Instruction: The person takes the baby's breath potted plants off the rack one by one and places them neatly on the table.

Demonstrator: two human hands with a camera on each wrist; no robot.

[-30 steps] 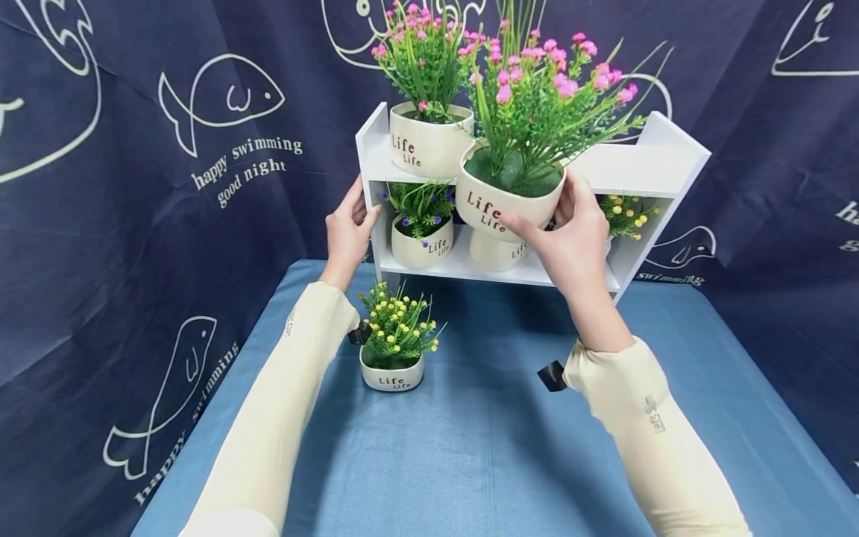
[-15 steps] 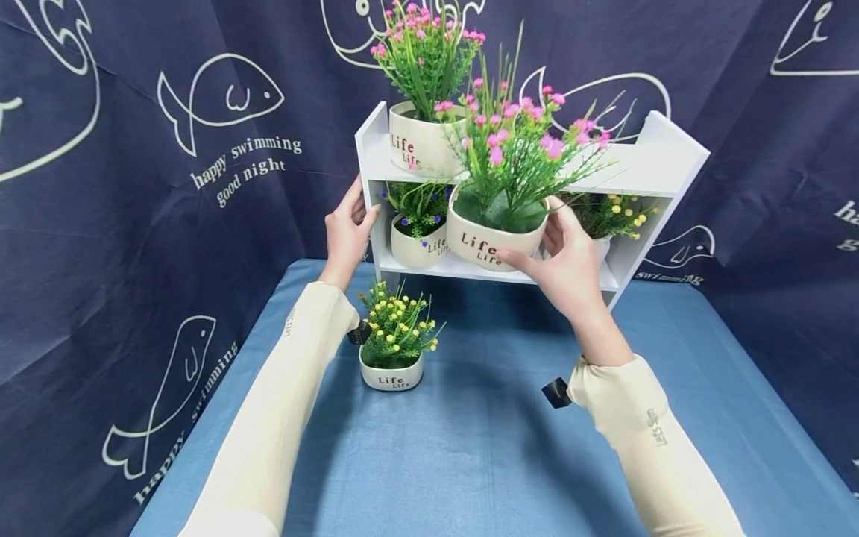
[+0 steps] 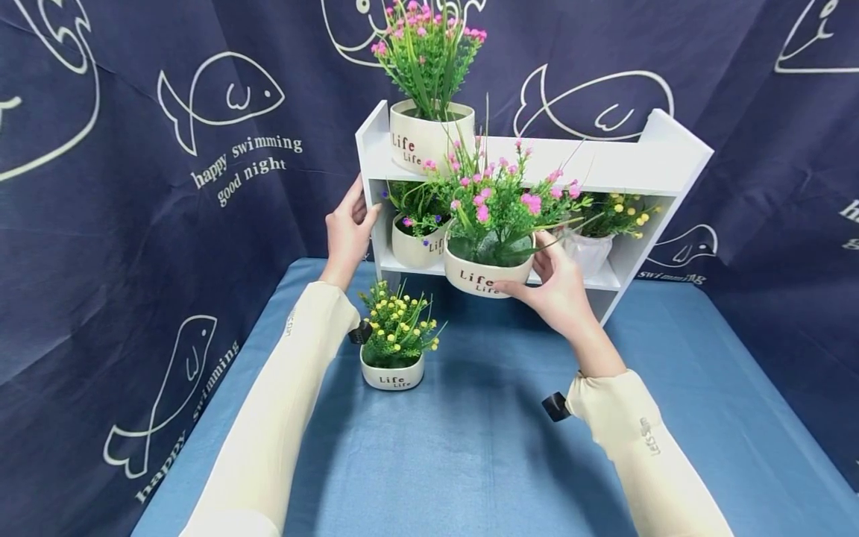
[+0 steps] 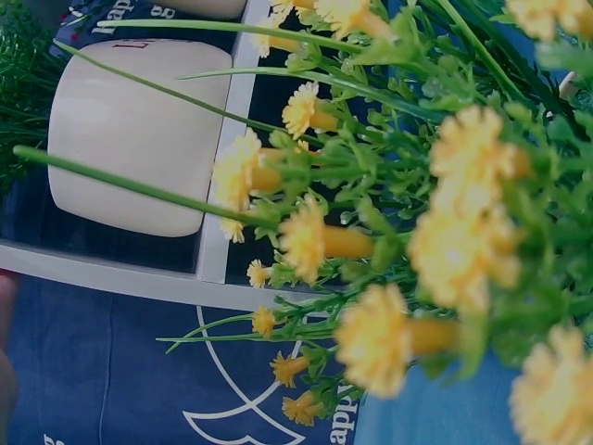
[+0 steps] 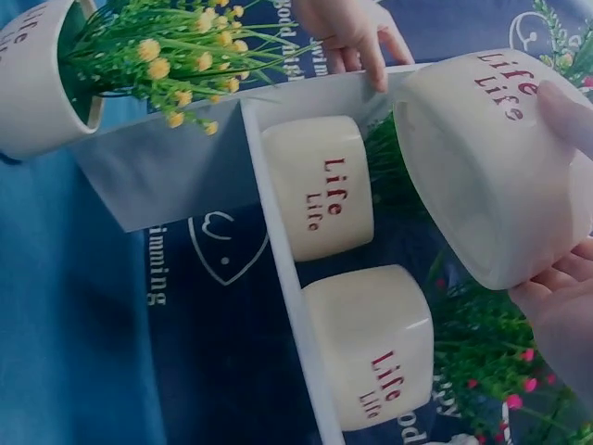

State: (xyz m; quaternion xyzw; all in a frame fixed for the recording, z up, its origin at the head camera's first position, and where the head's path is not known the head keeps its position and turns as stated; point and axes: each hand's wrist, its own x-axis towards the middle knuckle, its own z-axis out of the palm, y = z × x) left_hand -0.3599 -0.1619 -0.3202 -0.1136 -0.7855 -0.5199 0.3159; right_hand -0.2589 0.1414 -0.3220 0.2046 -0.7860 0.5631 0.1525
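My right hand (image 3: 564, 291) grips a cream oval flowerpot (image 3: 473, 277) of pink flowers by its right side, thumb on the front near the "Life" lettering. The pot hangs before the lower level of a white two-tier shelf (image 3: 617, 170), partly covering what stands behind. In the right wrist view, the underside of this raised pot (image 5: 454, 195) shows. My left hand (image 3: 347, 230) holds the shelf's left side panel, thumb at its front edge. Inside the lower level, a pot of blue-purple flowers (image 3: 408, 250) stands at the left and a pot of yellow flowers (image 3: 590, 253) at the right.
Another pink-flowered pot (image 3: 426, 145) stands on the shelf's top level at the left. On the blue tablecloth (image 3: 443, 462), a yellow-flowered pot (image 3: 392, 375) sits near my left wrist. A dark curtain (image 3: 255, 186) with fish drawings hangs behind and beside the table.
My right hand has lowered the pink-flowered pot from the top level's height to before the lower level, slightly leftward. My left hand has stayed on the shelf panel.
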